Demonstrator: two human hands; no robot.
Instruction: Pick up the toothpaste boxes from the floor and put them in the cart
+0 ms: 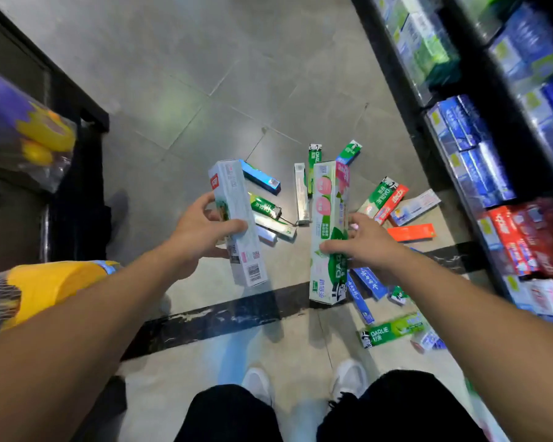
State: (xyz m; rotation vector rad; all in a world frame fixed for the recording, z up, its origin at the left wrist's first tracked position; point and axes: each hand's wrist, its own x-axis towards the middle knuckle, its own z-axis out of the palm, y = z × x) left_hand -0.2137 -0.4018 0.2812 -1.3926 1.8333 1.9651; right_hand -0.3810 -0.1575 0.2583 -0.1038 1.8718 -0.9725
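We are partway through at best. Our left hand [201, 234] grips a pale grey toothpaste box [238, 223] lifted clear of the floor [205, 59], and our right hand [361, 242] pinches a tall green-and-pink box [328, 231], also raised. Neither has reached the cart [77, 148], which stands at the left. Many boxes are left: scattered boxes [393, 199] lie far and right on the tiles, and a green box [393, 331] lies near our feet.
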